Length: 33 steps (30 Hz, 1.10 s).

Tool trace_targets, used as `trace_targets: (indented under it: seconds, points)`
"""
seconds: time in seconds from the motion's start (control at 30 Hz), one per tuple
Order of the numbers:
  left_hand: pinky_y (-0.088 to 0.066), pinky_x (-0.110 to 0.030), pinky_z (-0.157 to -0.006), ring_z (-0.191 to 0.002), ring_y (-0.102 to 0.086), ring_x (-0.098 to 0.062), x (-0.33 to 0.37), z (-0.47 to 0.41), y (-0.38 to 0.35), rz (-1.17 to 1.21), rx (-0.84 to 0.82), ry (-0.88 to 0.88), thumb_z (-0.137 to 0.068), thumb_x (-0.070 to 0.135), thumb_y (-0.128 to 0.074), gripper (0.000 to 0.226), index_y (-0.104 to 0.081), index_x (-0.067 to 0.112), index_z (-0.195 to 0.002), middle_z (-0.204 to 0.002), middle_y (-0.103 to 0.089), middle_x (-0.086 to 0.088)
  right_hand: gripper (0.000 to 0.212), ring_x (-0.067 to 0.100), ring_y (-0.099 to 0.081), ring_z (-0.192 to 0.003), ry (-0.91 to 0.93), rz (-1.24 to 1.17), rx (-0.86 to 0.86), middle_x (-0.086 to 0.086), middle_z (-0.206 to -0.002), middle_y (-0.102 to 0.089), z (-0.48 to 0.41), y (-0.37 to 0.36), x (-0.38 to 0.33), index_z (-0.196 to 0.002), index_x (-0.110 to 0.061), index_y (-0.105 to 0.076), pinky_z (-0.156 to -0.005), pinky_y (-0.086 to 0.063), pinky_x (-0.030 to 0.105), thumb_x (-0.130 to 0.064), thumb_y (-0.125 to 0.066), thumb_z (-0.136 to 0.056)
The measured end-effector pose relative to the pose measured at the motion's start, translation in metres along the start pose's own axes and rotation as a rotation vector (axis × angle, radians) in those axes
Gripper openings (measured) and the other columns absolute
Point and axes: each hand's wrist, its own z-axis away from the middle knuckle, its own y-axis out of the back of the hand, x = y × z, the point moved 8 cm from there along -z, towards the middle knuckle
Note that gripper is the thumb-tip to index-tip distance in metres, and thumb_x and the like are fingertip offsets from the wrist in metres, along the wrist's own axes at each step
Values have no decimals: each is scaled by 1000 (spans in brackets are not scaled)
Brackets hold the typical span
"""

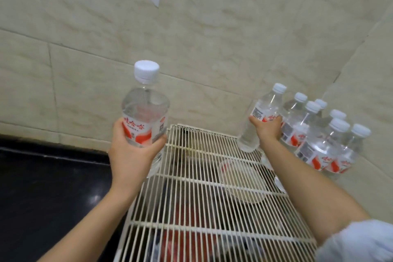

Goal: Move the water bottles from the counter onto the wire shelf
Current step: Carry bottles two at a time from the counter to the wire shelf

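A clear plastic water bottle with a white screw cap and a red-and-white label is held upright in the left hand, whose fingers are wrapped closed around the label band, thumb at the right side. The bottle is carried in the air above the left edge of the cream-coloured wire shelf, next to the dark glossy counter. Red Chinese characters are printed on the white part of its label above a red wave shape; a small barcode or QR patch is seen at the label's right side. The characters are too blurred to be read with certainty.

A second clear bottle with a white cap is gripped by the right hand, which is closed around its middle from the front. This bottle is tilted, its cap leaning to the right, and its base is at the far right part of the shelf; whether the base touches the wires cannot be told. A grey printed patch and red script are visible on its label.

Just to its right, a cluster of like bottles with white caps and red-and-white labels is standing upright against the beige tiled wall in the corner. Through the wires, a round translucent lid or bowl and red items below are seen. A pale blue sleeve is visible on the right arm.
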Motion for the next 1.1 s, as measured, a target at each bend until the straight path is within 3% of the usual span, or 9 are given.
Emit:
trace_targets:
  seconds: [0.27,0.53,0.73,0.9,0.97,1.03,1.1]
  points:
    - [-41,-13,-64,-80,-54,1,-12,-18,-49,-44,-123,21,-65,15,-79,55,-42,27,-104,-87,-52,19,68,33,-48,-119,-59,-10,47,17,-130,-48,-9,-7,7,-127,-3,-34,-102,-38,37,-20,-75,-74]
    - [-45,-19,-66,-80,-56,-5,-20,-22,-108,-86,-273,52,-66,18,-78,53,-41,26,-103,-85,-52,16,81,35,-42,-128,-157,122,-89,21,-141,-39,-20,-17,14,-138,7,-20,-105,-35,36,-21,-70,-79]
    - [-47,-29,-74,-81,-56,-13,-14,-20,-169,-129,-373,18,-66,19,-78,55,-42,22,-108,-86,-51,12,36,36,-49,-119,-168,298,-253,25,-135,-45,-9,-18,20,-126,8,-44,-96,-41,36,-9,-42,-93]
    - [-39,-15,-60,-71,-48,4,-16,-13,-218,-96,-408,21,-67,16,-77,50,-39,24,-99,-79,-47,18,29,31,-56,-109,-96,163,-381,17,-121,-59,37,-7,27,-117,-3,-54,-89,-45,34,-16,-43,-94]
    - [-42,-18,-64,-73,-51,0,-20,-11,-238,-85,-410,43,-67,16,-77,50,-40,24,-100,-81,-50,15,29,26,-57,-99,-61,108,-429,11,-116,-62,57,4,30,-117,-8,-56,-89,-46,38,-16,-43,-93]
    - [-47,-25,-72,-80,-56,-11,-25,-9,-255,-73,-396,66,-66,18,-78,51,-43,21,-104,-89,-54,7,33,18,-54,-96,-20,21,-449,-2,-115,-57,72,19,30,-126,-14,-49,-84,-43,32,-17,-43,-93]
    - [-51,-31,-78,-88,-59,-17,-34,-9,-269,-78,-369,79,-64,20,-79,56,-45,19,-109,-97,-56,3,40,10,-55,-83,-22,-18,-415,-4,-118,-54,78,33,41,-134,-16,-39,-74,-44,24,-19,-44,-94]
